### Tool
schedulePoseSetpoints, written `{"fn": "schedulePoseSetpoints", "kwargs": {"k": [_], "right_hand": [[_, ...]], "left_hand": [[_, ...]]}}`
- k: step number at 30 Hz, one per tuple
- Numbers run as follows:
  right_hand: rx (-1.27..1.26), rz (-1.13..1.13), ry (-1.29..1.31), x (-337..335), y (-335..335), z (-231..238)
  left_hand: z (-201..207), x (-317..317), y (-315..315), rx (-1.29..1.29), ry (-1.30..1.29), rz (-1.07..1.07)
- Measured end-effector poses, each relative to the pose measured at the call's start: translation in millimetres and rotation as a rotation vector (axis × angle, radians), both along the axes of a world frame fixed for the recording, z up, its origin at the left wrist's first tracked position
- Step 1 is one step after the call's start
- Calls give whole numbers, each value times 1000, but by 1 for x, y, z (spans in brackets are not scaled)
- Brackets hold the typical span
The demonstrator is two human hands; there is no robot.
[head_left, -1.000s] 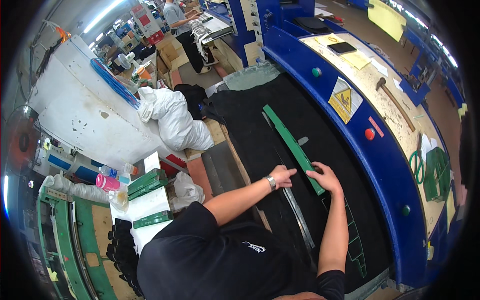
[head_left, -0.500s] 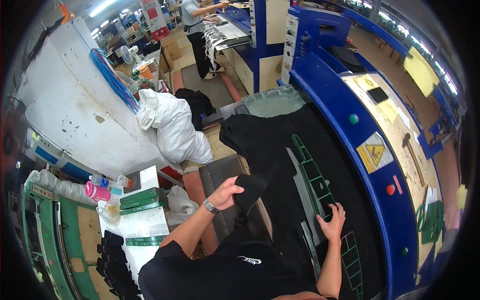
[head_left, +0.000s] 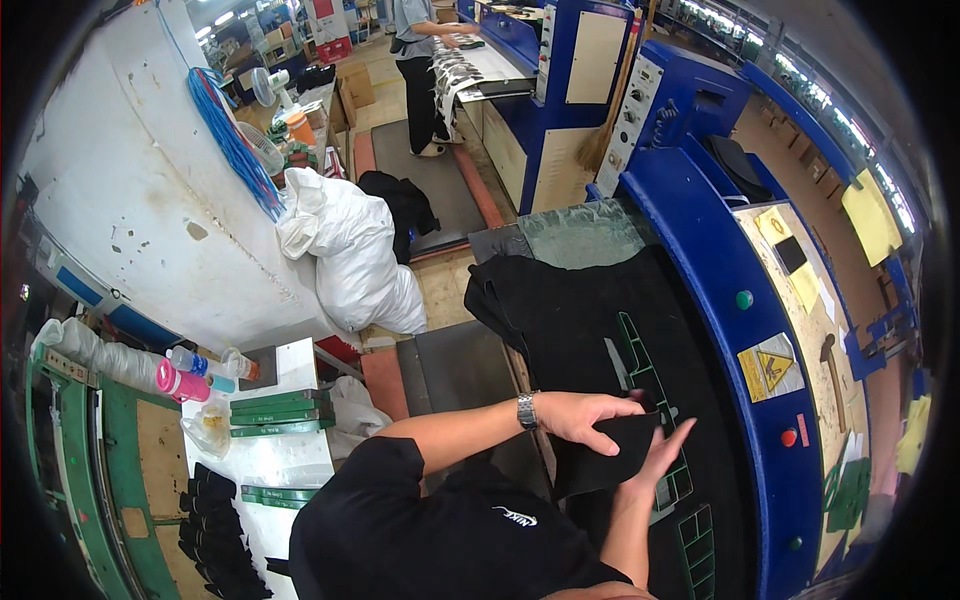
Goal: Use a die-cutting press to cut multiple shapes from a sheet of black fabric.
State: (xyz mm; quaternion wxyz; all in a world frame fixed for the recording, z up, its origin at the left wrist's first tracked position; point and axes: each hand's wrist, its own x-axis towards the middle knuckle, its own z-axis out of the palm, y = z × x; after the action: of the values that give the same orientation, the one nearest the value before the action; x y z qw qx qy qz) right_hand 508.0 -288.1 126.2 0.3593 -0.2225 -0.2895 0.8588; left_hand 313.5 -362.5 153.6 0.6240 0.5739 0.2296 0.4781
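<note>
My left hand (head_left: 590, 418), with a metal watch at the wrist, is closed on a cut piece of black fabric (head_left: 605, 460) that hangs in front of me. Beside the piece's right edge is my right hand (head_left: 655, 462), its fingers stretched and apart; part of the palm is hidden behind the fabric. Below both hands a large black fabric sheet (head_left: 560, 315) covers the machine bed. A long green cutting die (head_left: 641, 362) with cross ribs lies on it, partly covered by my hands. A second green die (head_left: 697, 550) lies nearer me.
A blue machine frame (head_left: 730, 365) curves along the right, with a hammer (head_left: 832, 370) on its board. To my left, a white table (head_left: 305, 455) holds green dies (head_left: 280, 408), bottles and black pieces (head_left: 215, 530). A white sack (head_left: 355, 255) stands ahead; another person (head_left: 415, 75) works beyond.
My left hand has carried the black fabric piece rightward over the sheet. My right hand has let go of the long green die and come up beside the piece. The view has shifted.
</note>
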Motion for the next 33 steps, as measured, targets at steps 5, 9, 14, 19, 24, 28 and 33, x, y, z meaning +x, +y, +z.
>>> {"fn": "schedulePoseSetpoints", "kwargs": {"k": [5, 9, 14, 19, 24, 28, 33], "right_hand": [[82, -340, -367, 67, 81, 7], [508, -290, -723, 130, 132, -27], [602, -41, -1079, 118, 163, -9], [373, -144, -1043, 125, 230, -58], [867, -278, -1448, 181, 204, -70], [1040, -128, -1684, 292, 114, -44], [667, 151, -2091, 394, 27, -21]], "left_hand": [[-29, -7, -1, -59, 155, -17], [-67, -15, -12, -197, 383, 46], [-101, -11, -36, -561, 548, 191], [-131, 8, -42, -729, 309, 160], [-140, 11, -66, -994, 410, 271], [-131, 3, -68, -567, 1061, 549], [-87, 55, 3, -401, 924, 569]]}}
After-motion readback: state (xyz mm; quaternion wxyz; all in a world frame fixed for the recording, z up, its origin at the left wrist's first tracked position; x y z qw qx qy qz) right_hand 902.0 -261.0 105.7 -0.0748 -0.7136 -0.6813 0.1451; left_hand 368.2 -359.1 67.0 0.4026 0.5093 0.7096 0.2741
